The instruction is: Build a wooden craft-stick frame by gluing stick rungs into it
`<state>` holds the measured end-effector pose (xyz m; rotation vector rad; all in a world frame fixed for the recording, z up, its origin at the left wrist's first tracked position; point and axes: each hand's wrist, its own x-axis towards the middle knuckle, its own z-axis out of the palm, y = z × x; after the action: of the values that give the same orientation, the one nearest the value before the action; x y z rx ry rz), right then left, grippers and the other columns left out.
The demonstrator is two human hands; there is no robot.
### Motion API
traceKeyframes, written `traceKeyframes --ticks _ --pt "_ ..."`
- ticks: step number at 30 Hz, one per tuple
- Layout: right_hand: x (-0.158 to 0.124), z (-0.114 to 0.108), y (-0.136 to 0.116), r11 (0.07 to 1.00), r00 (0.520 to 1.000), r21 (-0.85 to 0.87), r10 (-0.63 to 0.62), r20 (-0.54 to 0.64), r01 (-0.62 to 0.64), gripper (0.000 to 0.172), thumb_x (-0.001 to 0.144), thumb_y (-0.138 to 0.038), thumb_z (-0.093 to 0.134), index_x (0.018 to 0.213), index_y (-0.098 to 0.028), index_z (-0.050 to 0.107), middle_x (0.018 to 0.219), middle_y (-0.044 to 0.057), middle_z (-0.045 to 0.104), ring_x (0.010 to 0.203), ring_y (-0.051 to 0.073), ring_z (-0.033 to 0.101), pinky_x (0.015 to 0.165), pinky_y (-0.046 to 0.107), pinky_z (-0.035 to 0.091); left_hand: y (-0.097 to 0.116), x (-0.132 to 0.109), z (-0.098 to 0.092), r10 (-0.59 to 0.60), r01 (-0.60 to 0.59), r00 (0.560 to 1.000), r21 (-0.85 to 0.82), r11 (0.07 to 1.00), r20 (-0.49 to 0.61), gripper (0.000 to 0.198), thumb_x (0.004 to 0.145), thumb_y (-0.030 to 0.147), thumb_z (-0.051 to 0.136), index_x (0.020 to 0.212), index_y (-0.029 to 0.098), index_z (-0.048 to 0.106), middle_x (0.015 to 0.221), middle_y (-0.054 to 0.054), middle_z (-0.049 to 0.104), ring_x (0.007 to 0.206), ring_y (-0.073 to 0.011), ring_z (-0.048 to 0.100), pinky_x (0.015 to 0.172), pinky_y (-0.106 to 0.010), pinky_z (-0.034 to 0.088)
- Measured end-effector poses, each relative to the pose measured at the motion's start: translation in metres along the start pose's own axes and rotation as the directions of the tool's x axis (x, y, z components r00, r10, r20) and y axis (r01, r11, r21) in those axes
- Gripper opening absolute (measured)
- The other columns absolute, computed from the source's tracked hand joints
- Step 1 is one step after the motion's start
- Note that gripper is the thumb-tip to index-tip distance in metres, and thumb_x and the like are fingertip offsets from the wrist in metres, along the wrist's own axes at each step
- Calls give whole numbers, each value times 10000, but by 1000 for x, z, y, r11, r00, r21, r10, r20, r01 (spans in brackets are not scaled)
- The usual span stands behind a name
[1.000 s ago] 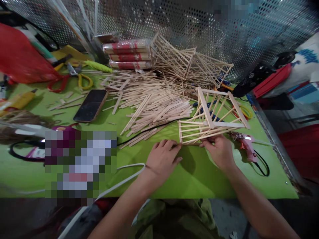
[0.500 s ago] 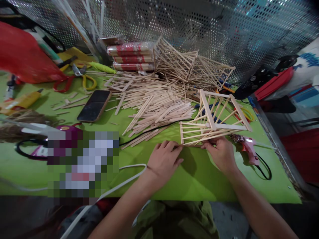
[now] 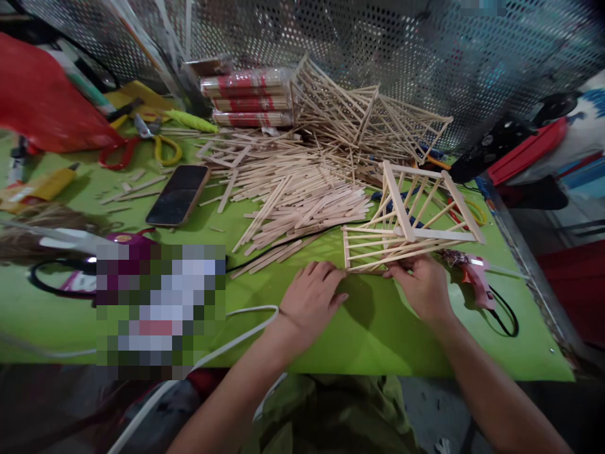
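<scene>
The left hand (image 3: 314, 296) lies palm down on the green worktop (image 3: 496, 353), its fingers loosely bent and its thumb held apart from them, the fingertips touching the near left corner of a small wooden frame (image 3: 399, 205). The right hand (image 3: 423, 287) grips the frame by its near lower edge, thumb in front, with some of its fingers hidden under the sticks. The frame stands towards the right of the worktop; it is made of thin round sticks joined to flatter strips, with a squarish end raised on the right and a row of sticks reaching left. Just right of the right hand, a pink glue gun (image 3: 479, 284) lies on its side, a clear rod at its back and a black lead curling below. Behind the left hand spreads a heap of loose sticks (image 3: 278, 173), some round and some flat, and a black cable (image 3: 293, 243) crosses its near edge. Behind the heap, packs of sticks (image 3: 253, 101) with red bands are stacked beside a larger stick frame (image 3: 362, 123), in front of a perforated metal panel (image 3: 425, 38). Left of the heap lies a dark phone (image 3: 178, 195); beyond it are snips (image 3: 146, 129) with one red and one yellow handle, near a red bag (image 3: 51, 101).
</scene>
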<state>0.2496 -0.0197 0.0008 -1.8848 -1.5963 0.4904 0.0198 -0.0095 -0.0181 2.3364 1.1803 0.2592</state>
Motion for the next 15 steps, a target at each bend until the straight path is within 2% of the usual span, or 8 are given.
traceKeyframes --ticks 9,15 --pt "0 1 1 1000 1000 -6 10 12 -10 238 834 -408 636 850 -191 731 653 56 768 662 270 758 621 317 546 -3 0 6 11 -11 1000 28 1000 -24 389 976 265 567 1353 169 560 1295 -118 628 1184 -302 564 994 -483 495" --pt "0 0 1 1000 1000 -20 20 18 -20 248 836 -405 634 846 -185 747 649 61 768 667 274 761 599 311 545 -6 1 7 50 -48 998 55 997 -29 361 969 255 558 1321 189 599 1247 -113 634 1132 -287 570 965 -464 501"
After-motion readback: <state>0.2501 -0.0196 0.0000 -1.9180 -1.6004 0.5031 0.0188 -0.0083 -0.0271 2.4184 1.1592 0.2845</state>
